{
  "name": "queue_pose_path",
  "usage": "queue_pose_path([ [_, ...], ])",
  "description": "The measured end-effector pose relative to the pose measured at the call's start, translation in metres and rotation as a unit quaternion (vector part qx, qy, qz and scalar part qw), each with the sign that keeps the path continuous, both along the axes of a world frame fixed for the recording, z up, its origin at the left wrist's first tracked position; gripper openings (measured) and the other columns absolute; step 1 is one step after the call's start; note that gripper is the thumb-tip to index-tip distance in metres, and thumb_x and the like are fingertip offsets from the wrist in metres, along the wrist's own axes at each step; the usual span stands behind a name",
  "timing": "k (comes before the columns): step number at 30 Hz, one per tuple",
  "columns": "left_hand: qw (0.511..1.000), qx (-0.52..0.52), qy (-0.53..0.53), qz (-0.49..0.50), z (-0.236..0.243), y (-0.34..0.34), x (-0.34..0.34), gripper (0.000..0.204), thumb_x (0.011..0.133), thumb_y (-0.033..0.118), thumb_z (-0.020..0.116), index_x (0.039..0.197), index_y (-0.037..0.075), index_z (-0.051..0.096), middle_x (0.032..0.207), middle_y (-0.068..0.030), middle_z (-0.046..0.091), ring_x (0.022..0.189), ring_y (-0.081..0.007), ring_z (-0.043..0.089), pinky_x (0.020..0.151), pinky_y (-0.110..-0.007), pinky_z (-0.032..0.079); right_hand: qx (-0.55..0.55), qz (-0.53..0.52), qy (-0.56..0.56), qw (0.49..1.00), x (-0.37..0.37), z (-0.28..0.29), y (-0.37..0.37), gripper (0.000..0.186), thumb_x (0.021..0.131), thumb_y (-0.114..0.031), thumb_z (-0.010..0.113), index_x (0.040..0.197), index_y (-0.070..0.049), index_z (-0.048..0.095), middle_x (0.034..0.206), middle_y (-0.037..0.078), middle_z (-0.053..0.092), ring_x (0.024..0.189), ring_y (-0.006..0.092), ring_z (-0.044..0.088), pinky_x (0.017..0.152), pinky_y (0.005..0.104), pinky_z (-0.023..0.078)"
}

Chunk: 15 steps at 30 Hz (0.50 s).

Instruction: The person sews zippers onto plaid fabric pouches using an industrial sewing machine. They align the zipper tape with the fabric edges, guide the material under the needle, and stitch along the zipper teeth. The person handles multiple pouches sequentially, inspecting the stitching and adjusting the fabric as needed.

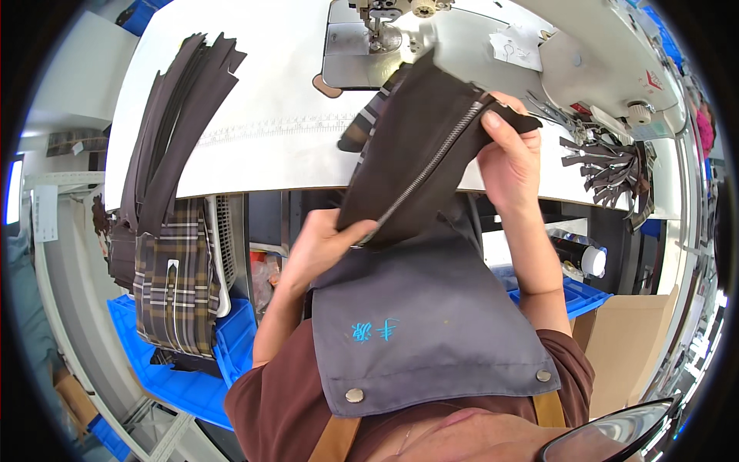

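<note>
Both hands hold up a dark brown fabric piece with a metal zipper running slantwise along it, over the front edge of the sewing table. My left hand grips the lower left corner, its thumb on top by the zipper's lower end. At the upper right end, my right hand pinches the fabric, thumb on the front and fingers partly hidden behind. Plaid fabric shows behind the brown piece's left edge. Slight blur softens the piece's upper edge.
A sewing machine stands beyond the fabric. Long dark strips hang over the table's left side, above plaid pieces draped at a blue bin. Several zippers lie at the right, near scissors.
</note>
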<state>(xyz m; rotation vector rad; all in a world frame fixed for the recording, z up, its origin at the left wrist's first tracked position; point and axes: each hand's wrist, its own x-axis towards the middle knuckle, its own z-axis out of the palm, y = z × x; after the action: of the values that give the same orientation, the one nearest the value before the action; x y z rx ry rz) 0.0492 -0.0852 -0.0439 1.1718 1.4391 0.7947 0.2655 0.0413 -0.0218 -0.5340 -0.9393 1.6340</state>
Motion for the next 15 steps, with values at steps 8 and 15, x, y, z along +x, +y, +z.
queue_pose_path([
  [8, 0.782, 0.312, 0.539, -0.027, 0.086, -0.012, -0.053, 0.035, 0.068, -0.003, 0.060, 0.101, 0.004, 0.069, 0.087, -0.0099, 0.066, 0.079, -0.0265, 0.062, 0.072, -0.036, 0.048, 0.340, -0.163, -0.246, 0.893, 0.041, 0.036, 0.014, 0.019, 0.076, 0.007, 0.062, 0.095, 0.005, 0.063, 0.106, 0.014, 0.062, 0.103, 0.0240, 0.057, 0.095, 0.0348, 0.041],
  [15, 0.735, 0.310, 0.591, -0.120, 0.119, 0.012, -0.044, 0.034, 0.069, 0.001, 0.058, 0.101, 0.006, 0.069, 0.086, -0.0078, 0.065, 0.077, -0.0245, 0.060, 0.074, -0.036, 0.047, 0.644, 0.030, -0.528, 0.553, -0.005, 0.044, -0.008, 0.051, 0.064, -0.015, 0.074, 0.113, -0.011, 0.062, 0.107, 0.003, 0.066, 0.123, 0.0264, 0.050, 0.111, 0.0522, 0.023],
])
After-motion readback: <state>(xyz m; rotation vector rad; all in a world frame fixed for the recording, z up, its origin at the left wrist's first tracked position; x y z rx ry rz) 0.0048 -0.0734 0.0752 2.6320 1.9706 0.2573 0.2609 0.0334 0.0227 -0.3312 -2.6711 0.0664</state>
